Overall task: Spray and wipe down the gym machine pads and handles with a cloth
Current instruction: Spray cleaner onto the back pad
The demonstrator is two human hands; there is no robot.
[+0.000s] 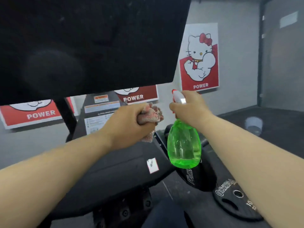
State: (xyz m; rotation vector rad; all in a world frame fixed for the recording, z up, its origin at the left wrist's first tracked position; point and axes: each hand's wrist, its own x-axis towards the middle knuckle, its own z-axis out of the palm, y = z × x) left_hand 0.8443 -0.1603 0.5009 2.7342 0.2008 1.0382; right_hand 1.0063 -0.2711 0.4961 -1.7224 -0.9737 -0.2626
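Overhead, a wide black pad fills the upper left, its matte surface faintly smudged. Just below its lower right corner the right hand holds a spray bottle upright, fingers wrapped round the neck and trigger. The bottle is clear green plastic with a white and red head, and liquid sits low inside. Beside it, the left hand has its fingers clamped on a bunched pinkish cloth, fuzzy and worn. Both hang above the black seat pad. A weight plate lies on the floor at lower right; a red poster hangs on the wall.
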